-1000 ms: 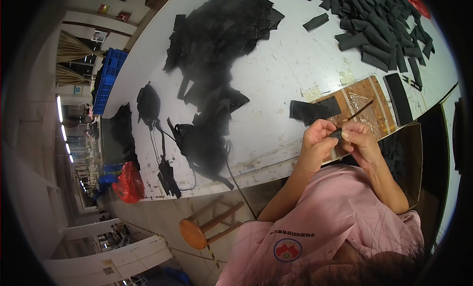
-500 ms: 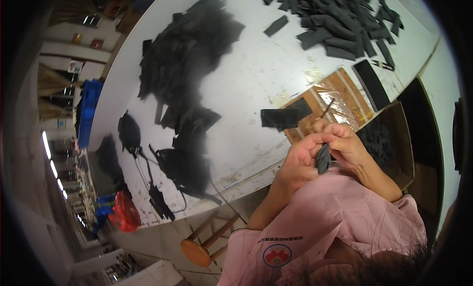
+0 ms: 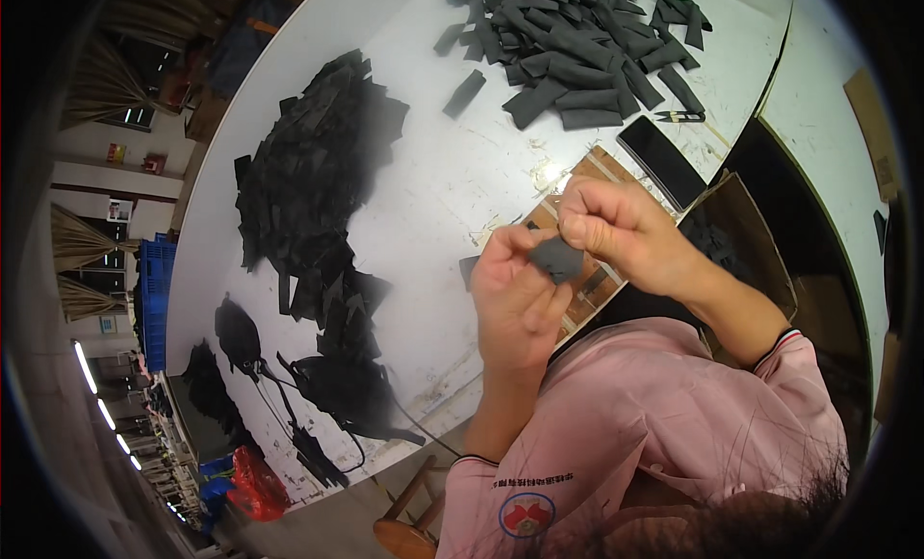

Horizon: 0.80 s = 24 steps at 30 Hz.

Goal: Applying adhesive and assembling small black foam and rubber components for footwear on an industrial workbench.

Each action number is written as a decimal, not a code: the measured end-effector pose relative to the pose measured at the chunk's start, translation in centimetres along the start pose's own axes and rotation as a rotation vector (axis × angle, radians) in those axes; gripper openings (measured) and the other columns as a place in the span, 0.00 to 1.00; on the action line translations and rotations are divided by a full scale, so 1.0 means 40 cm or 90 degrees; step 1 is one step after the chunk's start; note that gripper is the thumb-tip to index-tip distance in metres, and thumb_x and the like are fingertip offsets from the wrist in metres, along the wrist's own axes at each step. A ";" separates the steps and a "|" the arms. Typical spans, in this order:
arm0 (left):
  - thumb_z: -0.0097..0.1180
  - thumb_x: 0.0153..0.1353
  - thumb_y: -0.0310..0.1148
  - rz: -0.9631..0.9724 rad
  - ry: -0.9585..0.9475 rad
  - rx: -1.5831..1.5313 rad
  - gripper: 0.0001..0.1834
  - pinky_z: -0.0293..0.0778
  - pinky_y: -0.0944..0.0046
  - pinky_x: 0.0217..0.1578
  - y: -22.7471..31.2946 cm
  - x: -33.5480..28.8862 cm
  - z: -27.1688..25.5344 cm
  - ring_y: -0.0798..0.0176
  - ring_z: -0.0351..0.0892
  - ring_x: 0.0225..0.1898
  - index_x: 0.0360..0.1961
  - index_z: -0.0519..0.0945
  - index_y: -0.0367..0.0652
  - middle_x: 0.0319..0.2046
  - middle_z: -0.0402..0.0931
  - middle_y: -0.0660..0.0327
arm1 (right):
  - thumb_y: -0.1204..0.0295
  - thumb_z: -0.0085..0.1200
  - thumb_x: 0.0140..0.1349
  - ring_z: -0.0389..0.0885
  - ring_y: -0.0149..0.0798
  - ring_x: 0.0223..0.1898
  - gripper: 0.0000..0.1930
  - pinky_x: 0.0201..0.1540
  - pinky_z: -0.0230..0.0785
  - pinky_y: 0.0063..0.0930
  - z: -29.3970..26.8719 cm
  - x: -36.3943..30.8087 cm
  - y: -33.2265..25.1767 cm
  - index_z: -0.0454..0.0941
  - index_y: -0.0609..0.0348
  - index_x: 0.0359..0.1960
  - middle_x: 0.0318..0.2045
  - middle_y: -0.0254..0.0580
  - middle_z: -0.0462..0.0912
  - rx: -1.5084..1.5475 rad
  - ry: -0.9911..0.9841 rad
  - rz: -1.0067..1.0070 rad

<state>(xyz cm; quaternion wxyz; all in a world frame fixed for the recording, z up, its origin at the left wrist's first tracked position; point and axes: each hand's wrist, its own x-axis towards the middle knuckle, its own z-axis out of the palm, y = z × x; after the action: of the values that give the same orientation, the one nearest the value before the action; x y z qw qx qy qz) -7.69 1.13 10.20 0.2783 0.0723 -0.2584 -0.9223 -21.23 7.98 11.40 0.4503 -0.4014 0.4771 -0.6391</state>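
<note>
I am observing both hands pinching one small dark fabric piece [image 3: 556,258]: left hand [image 3: 515,294] below, right hand [image 3: 616,227] above. Beyond the grip, finished rolled pieces [image 3: 577,49] are piling up; the flat black stack [image 3: 313,188] left of it is, I judge, awaiting work.

A broad bare strip of the white worktop [image 3: 433,183] runs between the heap of black cut pieces [image 3: 313,174] on the left and the pile of dark grey strips [image 3: 577,39] at the far side; hands could pass there unhindered. One stray grey strip [image 3: 464,92] lies in that lane. To the right, a dark phone [image 3: 662,160], small snips [image 3: 680,117] and what looks like an open cardboard box [image 3: 741,232] crowd the edge.
</note>
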 end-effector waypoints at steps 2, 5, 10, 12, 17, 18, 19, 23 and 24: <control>0.44 0.57 0.26 -0.076 -0.119 -0.195 0.08 0.62 0.77 0.18 0.008 0.026 0.005 0.76 0.66 0.22 0.37 0.63 0.36 0.29 0.70 0.55 | 0.68 0.48 0.57 0.64 0.22 0.24 0.10 0.26 0.57 0.17 -0.008 0.020 -0.016 0.71 0.62 0.25 0.19 0.30 0.69 0.025 -0.032 0.047; 0.40 0.57 0.28 -0.043 -0.066 -0.253 0.12 0.54 0.78 0.08 -0.013 0.027 -0.048 0.77 0.57 0.09 0.42 0.64 0.34 0.29 0.71 0.51 | 0.64 0.49 0.58 0.60 0.19 0.19 0.12 0.20 0.51 0.14 -0.029 0.043 0.009 0.70 0.58 0.22 0.16 0.27 0.66 0.071 -0.072 0.143; 0.32 0.62 0.29 -0.196 0.093 -0.377 0.13 0.49 0.77 0.07 -0.058 0.059 -0.152 0.78 0.51 0.05 0.44 0.68 0.40 0.30 0.73 0.57 | 0.62 0.49 0.58 0.56 0.20 0.14 0.15 0.16 0.48 0.13 -0.081 0.047 0.161 0.68 0.56 0.18 0.14 0.26 0.63 0.184 -0.061 0.255; 0.32 0.63 0.28 -0.188 0.051 -0.416 0.14 0.48 0.77 0.07 -0.057 0.056 -0.180 0.77 0.50 0.05 0.45 0.69 0.38 0.32 0.74 0.54 | 0.62 0.49 0.58 0.56 0.20 0.14 0.15 0.15 0.47 0.13 -0.072 0.053 0.175 0.68 0.57 0.18 0.14 0.27 0.63 0.217 -0.051 0.224; 0.31 0.63 0.29 -0.185 0.099 -0.568 0.16 0.48 0.76 0.05 -0.015 0.072 -0.070 0.76 0.51 0.05 0.46 0.68 0.34 0.27 0.72 0.52 | 0.62 0.49 0.57 0.56 0.20 0.13 0.14 0.15 0.47 0.13 -0.074 0.092 0.123 0.68 0.57 0.19 0.14 0.27 0.63 0.173 -0.121 0.204; 0.31 0.63 0.28 -0.175 0.121 -0.601 0.16 0.48 0.77 0.05 -0.018 0.070 -0.081 0.76 0.51 0.05 0.46 0.68 0.33 0.28 0.72 0.52 | 0.63 0.49 0.57 0.56 0.20 0.13 0.14 0.15 0.47 0.12 -0.072 0.090 0.115 0.68 0.57 0.20 0.14 0.27 0.64 0.132 -0.135 0.190; 0.31 0.62 0.28 -0.168 0.139 -0.632 0.16 0.49 0.78 0.05 -0.019 0.076 -0.095 0.76 0.51 0.05 0.45 0.68 0.33 0.28 0.72 0.52 | 0.63 0.49 0.57 0.56 0.20 0.13 0.14 0.15 0.47 0.12 -0.079 0.089 0.134 0.68 0.57 0.20 0.14 0.27 0.64 0.131 -0.132 0.188; 0.35 0.59 0.24 -0.191 0.243 -0.595 0.13 0.48 0.77 0.04 -0.075 0.066 -0.203 0.75 0.52 0.05 0.42 0.69 0.29 0.34 0.74 0.52 | 0.62 0.50 0.57 0.57 0.20 0.15 0.13 0.17 0.49 0.12 -0.097 0.049 0.210 0.69 0.57 0.20 0.15 0.27 0.64 0.188 -0.103 0.260; 0.34 0.61 0.25 -0.217 0.218 -0.530 0.14 0.49 0.78 0.06 -0.077 0.053 -0.212 0.76 0.52 0.06 0.45 0.68 0.34 0.29 0.74 0.53 | 0.62 0.51 0.56 0.57 0.21 0.16 0.13 0.18 0.50 0.12 -0.095 0.040 0.215 0.68 0.56 0.20 0.16 0.26 0.64 0.187 -0.073 0.279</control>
<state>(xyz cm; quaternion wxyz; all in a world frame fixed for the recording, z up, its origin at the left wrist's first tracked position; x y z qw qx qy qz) -8.57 -1.52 1.37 0.1669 0.1472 0.1979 -0.9546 -23.61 6.20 2.31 0.6579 -0.2543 0.4284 -0.5647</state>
